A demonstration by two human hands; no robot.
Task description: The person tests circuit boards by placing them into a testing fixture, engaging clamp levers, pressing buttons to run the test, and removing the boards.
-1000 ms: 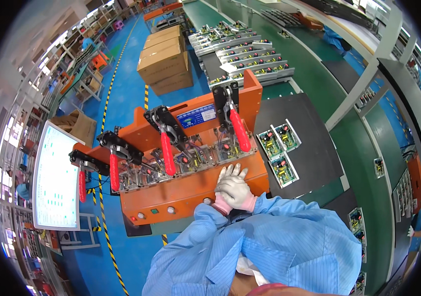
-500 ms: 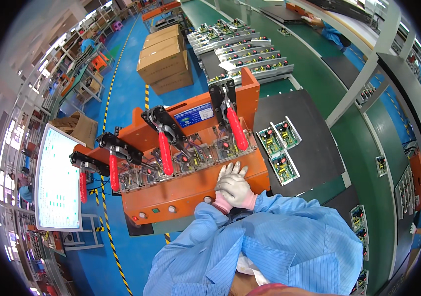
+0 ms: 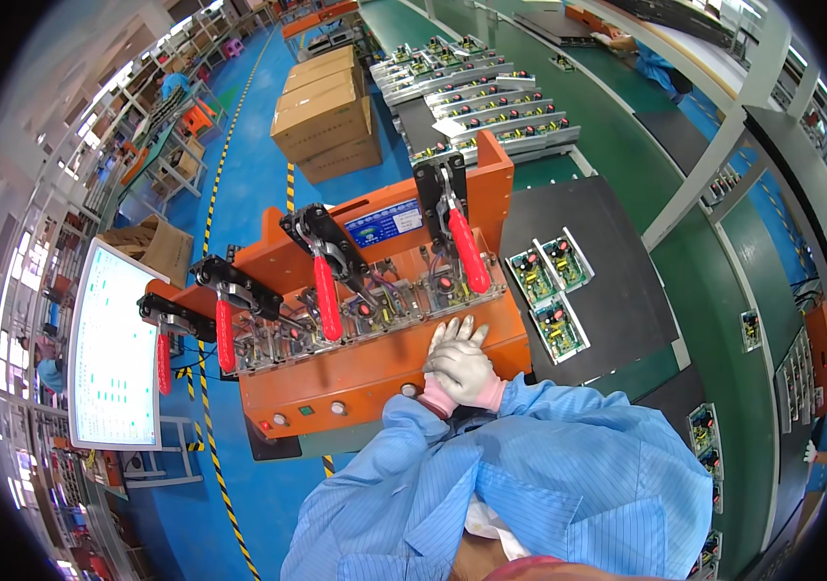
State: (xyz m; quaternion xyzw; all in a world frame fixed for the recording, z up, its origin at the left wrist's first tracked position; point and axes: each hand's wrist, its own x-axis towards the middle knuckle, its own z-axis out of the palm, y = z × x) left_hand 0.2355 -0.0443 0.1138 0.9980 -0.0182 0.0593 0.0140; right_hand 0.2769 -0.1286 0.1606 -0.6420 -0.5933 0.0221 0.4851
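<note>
The right hand (image 3: 465, 373), gloved, lies over the gloved left hand (image 3: 458, 332), whose fingers are outstretched on the orange fixture (image 3: 380, 371); how far the right fingers curl I cannot tell. Three boards (image 3: 559, 329) lie beside it on a black mat (image 3: 617, 281); more sit in the fixture near its red-handled clamps (image 3: 327, 300). Its blue-and-white label (image 3: 386, 225) and the screen (image 3: 115, 349) carry print too small to read.

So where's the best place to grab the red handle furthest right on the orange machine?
Probably around the lower half of the red handle, coming from the near side. It's long and slim, its free end points this way, and its far end joins the black clamp.
</note>
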